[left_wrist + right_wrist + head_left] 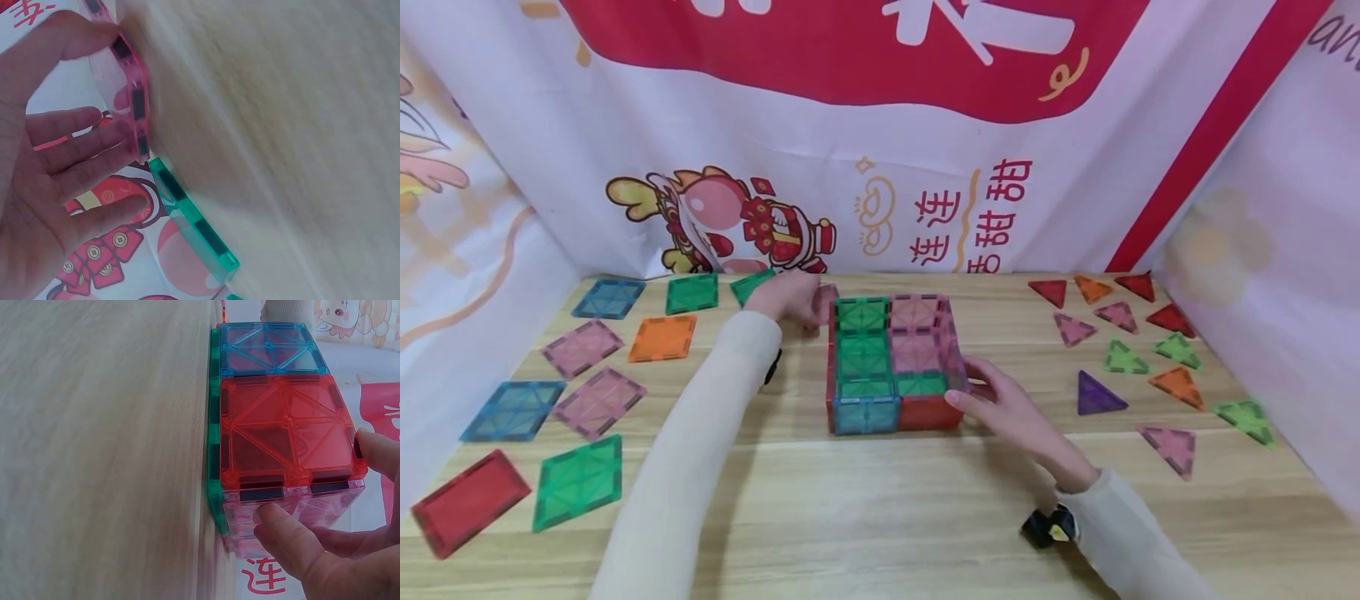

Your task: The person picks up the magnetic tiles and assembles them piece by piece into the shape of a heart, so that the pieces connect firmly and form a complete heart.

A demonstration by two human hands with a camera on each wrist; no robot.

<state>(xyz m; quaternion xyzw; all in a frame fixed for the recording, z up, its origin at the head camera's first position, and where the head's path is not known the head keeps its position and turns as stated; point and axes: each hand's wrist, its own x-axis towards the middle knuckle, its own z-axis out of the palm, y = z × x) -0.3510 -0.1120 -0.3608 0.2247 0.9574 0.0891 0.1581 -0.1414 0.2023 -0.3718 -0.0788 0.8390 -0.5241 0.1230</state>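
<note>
An open box of translucent magnetic tiles (pixel 863 354) sits mid-table, with green, pink, red and blue panels. My right hand (pixel 1011 412) grips its front right corner. In the right wrist view one fingertip lies on the pink side wall (pixel 312 509) and another digit at the edge of the red front panel (pixel 287 431). Behind the box's left side, my left hand (pixel 790 296) holds a pink square tile (pixel 134 94) by its edges, thumb on one side and fingers on the other. A green square tile (pixel 194 219) lies right beside that pink one.
On the left lie several square tiles, among them a blue one (pixel 512 411), an orange one (pixel 662 337) and a red one (pixel 471 502). Several triangular tiles, including a purple one (pixel 1099 394), spread over the right. A printed cloth (pixel 880 192) hangs behind the table.
</note>
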